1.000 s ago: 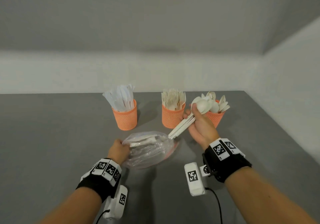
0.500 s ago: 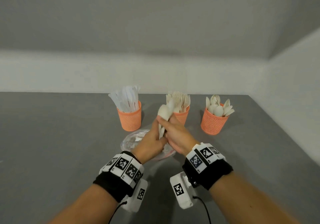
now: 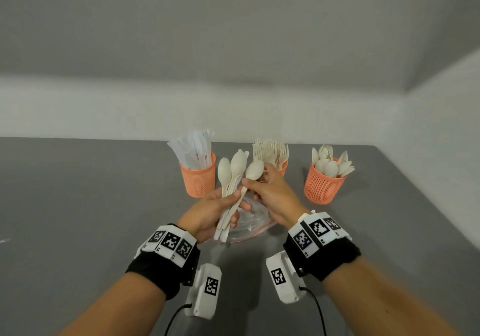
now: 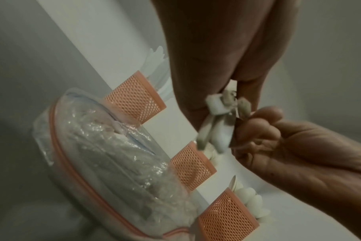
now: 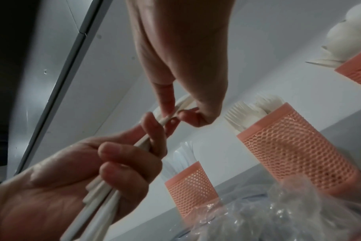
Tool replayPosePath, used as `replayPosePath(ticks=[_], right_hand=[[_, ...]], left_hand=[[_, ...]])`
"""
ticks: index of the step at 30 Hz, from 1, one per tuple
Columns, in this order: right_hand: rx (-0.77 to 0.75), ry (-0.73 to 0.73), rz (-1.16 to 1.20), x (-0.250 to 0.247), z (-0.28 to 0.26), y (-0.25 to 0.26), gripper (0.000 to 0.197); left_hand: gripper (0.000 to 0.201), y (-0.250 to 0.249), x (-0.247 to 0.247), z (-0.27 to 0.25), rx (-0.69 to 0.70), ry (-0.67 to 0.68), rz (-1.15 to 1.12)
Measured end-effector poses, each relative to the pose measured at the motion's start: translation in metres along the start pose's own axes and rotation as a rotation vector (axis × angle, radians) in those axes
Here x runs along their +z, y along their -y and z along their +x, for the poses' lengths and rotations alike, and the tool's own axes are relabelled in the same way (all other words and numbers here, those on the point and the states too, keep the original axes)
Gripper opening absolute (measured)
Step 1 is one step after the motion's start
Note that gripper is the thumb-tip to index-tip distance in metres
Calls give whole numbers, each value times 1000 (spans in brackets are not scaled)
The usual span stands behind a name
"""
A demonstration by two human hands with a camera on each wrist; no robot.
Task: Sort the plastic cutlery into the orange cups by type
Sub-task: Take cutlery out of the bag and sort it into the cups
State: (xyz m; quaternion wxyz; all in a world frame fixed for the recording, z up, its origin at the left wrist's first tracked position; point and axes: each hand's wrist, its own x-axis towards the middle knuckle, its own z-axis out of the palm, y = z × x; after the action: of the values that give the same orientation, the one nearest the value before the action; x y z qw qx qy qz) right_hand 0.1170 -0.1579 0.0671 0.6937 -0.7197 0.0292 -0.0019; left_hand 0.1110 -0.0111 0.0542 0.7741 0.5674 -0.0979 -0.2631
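Three orange mesh cups stand in a row: knives (image 3: 198,179) on the left, forks (image 3: 283,167) in the middle, partly behind my right hand, and spoons (image 3: 322,186) on the right. My left hand (image 3: 228,204) grips a bundle of white cutlery (image 3: 231,177) upright above the table; the bowls of two spoons show on top. My right hand (image 3: 250,183) pinches the neck of one spoon (image 3: 255,170), whose handle still runs down into the bundle. In the right wrist view the thumb and finger (image 5: 165,104) close on that thin handle above the left hand (image 5: 113,163).
A clear zip bag (image 3: 250,228) with a pink seal lies on the grey table (image 3: 91,205) under both hands, with more cutlery inside (image 4: 105,154). White walls close in behind the cups and on the right.
A second ago my right hand held the bundle near the spoon cup while the left rested on the bag. The hands met, and the left now holds the bundle while the right pinches one spoon.
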Motion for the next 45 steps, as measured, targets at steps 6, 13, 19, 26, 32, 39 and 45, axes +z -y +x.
replayPosePath(ticks=[6,13,19,26,32,39,45], right_hand=[[-159,-107,-317,3,0,5,60],[-76,112,-129,2,3,17,12],[-53,168,-92,5,8,17,16],[-79,219,-80,17,10,19,21],[-58,166,-102,26,17,17,12],[-63,156,-86,41,22,21,17],[-88,1,-136,45,42,36,16]], left_hand=[[14,-1,0,0,-42,-41,-10],[43,4,-4,-1,-45,-64,143],[29,2,-5,-5,-3,-64,140],[38,-3,-11,-7,-41,-94,269],[43,0,-20,-12,-24,-81,294],[30,1,-33,-11,7,-55,271],[16,2,-56,-16,62,-142,338]])
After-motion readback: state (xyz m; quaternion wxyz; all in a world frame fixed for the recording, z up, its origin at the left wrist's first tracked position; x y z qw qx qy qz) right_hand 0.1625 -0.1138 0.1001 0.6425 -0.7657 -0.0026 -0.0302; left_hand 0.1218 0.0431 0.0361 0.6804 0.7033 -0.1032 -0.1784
